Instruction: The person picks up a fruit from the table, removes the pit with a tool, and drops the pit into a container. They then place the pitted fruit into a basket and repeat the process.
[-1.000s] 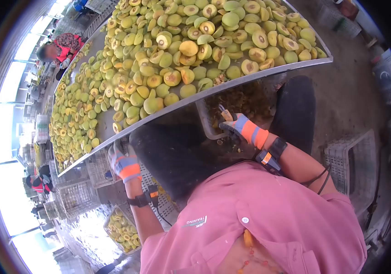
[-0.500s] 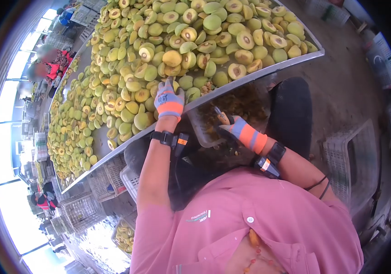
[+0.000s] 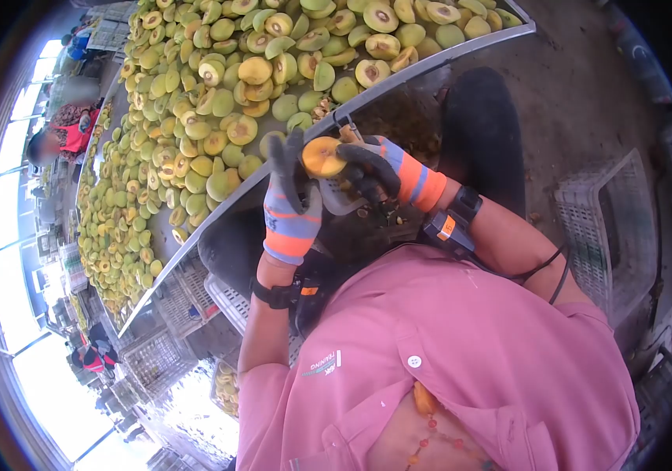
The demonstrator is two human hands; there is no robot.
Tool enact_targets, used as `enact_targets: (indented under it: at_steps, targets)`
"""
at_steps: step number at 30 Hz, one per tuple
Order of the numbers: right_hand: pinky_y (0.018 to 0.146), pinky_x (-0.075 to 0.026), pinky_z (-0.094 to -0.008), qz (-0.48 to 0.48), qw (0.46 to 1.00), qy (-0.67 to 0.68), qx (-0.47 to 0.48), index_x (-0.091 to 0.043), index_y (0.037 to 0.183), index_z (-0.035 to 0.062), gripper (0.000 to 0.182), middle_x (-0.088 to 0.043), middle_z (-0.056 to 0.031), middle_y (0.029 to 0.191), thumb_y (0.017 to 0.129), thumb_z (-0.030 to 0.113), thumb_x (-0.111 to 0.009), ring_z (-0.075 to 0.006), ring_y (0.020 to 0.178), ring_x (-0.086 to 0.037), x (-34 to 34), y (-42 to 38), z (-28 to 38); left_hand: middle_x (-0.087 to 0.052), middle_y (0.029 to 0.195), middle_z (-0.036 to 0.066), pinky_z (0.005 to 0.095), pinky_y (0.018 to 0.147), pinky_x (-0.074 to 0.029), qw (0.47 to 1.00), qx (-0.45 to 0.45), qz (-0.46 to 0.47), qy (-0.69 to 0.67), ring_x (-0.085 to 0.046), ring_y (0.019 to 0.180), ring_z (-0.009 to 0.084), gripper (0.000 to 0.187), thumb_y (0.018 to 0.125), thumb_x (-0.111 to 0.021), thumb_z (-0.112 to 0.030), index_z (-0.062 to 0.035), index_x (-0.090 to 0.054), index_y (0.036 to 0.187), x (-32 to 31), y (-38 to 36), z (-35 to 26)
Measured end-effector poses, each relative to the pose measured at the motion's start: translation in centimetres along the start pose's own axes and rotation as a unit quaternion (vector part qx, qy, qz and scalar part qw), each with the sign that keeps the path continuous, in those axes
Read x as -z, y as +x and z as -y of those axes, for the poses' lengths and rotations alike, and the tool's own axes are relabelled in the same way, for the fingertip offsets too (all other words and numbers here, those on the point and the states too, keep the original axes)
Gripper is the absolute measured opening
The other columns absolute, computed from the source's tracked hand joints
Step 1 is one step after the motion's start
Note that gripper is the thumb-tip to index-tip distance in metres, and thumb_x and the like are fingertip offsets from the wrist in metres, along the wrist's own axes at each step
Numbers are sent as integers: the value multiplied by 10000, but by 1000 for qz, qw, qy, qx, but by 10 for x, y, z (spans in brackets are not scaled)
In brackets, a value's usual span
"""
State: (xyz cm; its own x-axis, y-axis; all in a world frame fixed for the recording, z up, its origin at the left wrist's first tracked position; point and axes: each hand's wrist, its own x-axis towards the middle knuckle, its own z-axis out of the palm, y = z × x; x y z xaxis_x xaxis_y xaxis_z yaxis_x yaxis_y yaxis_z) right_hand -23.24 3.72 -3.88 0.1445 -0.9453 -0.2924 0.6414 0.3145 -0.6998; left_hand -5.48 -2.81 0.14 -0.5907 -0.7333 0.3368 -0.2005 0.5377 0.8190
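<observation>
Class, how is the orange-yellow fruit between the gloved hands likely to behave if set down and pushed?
The fruit would probably rock or roll, given its rounded outline. Its plump, unsagging shape suggests it is fairly stiff. Its smooth-looking surface may be slippery, though gloves on the left hand and right hand might help.
</observation>
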Motion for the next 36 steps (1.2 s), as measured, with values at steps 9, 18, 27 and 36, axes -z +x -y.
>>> enact_targets:
  at_steps: [9,18,27,36]
  targets:
    - [521,-417,-221,21,999,-4,45,-629,1043,68,254,-604,11,756,882,256,-686,-63,613,-530,-12,2,-8,-629,1117,136,333,919,-486,987,101,-43,-114,-610,1017,202,357,929,-557,-97,34,-481,1253,-17,-6,18]
    - [671,-483,-219,-25,955,-275,110,-636,1068,41,218,-642,-5,874,867,124,-624,-49,779,-572,0,13,-34,-652,1016,154,329,788,-519,989,62,-137,-11,-639,898,255,357,889,-541,7,67,-484,1237,-17,-9,42]
    - [537,-444,-268,-60,953,-297,-15,-651,989,33,203,-619,-13,720,840,169,-630,-89,621,-559,-6,11,-36,-648,959,138,298,747,-494,965,117,-147,-183,-603,825,202,238,971,-437,-86,58,-601,1065,-34,-4,24]
    - [540,-464,-294,-59,934,-347,-62,-650,966,15,321,-617,-69,700,805,293,-660,-137,598,-573,-11,3,-30,-621,822,114,314,671,-465,991,87,-103,25,-581,739,193,189,946,-509,-122,28,-622,927,-37,-3,37]
